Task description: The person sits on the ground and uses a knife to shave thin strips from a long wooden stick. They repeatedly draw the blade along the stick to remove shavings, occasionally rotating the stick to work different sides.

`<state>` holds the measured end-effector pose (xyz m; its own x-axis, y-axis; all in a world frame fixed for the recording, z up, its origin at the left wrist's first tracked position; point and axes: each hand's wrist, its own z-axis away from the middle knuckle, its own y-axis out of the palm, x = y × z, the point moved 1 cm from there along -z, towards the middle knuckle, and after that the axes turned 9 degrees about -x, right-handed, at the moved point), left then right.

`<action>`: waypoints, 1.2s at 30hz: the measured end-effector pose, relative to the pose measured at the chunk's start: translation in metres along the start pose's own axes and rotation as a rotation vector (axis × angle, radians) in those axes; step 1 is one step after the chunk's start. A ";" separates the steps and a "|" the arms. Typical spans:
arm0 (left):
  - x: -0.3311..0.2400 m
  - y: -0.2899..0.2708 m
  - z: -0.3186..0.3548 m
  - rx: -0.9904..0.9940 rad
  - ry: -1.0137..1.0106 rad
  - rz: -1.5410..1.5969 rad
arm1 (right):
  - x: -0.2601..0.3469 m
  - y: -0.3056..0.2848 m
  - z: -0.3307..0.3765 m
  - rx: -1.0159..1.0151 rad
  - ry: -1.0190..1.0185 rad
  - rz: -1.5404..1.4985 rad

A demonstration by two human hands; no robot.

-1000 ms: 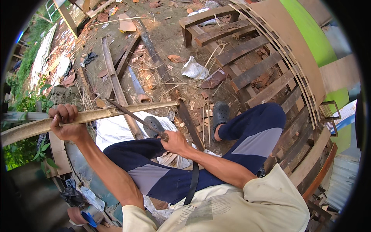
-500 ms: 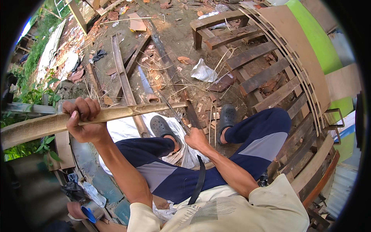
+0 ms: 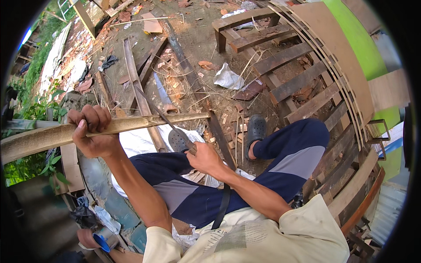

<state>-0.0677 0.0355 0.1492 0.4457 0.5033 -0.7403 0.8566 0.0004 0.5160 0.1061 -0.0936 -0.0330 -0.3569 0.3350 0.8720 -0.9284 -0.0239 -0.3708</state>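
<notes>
My left hand (image 3: 91, 130) is closed around a long split bamboo pole (image 3: 131, 124), which runs from the left edge to a narrow end above my shoes. In my right hand (image 3: 204, 158), the fingers wrap the handle of a long, thin-bladed knife (image 3: 153, 106). Its dark blade slants up and left across the bamboo, just right of a node. Whether the edge is biting into the bamboo I cannot tell. Below the bamboo, a white sack (image 3: 138, 142) lies spread by my left shoe (image 3: 178, 140).
A handsaw (image 3: 163, 93) lies on the ground beyond the bamboo, beside wooden beams (image 3: 139, 90). A slatted wooden frame (image 3: 298, 83) stands on the right. A crumpled white bag (image 3: 228, 78) and scattered wood chips lie ahead. Leafy plants (image 3: 48, 168) grow at the left.
My right hand has moved left with the knife. The blade now crosses the bamboo farther from its narrow end. My left hand keeps its grip and has barely shifted.
</notes>
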 end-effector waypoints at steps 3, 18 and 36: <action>0.000 -0.001 -0.003 0.033 0.007 0.029 | 0.040 -0.014 0.013 -0.035 -0.108 0.027; -0.001 -0.003 -0.003 0.029 0.014 0.009 | 0.017 -0.025 0.022 -0.046 -0.106 0.098; 0.000 -0.004 -0.006 0.024 -0.013 0.002 | -0.046 -0.032 0.001 0.041 0.148 0.097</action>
<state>-0.0725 0.0405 0.1502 0.4506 0.4919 -0.7449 0.8616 -0.0214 0.5071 0.1519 -0.1091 -0.0614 -0.4283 0.4646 0.7751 -0.8951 -0.1003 -0.4344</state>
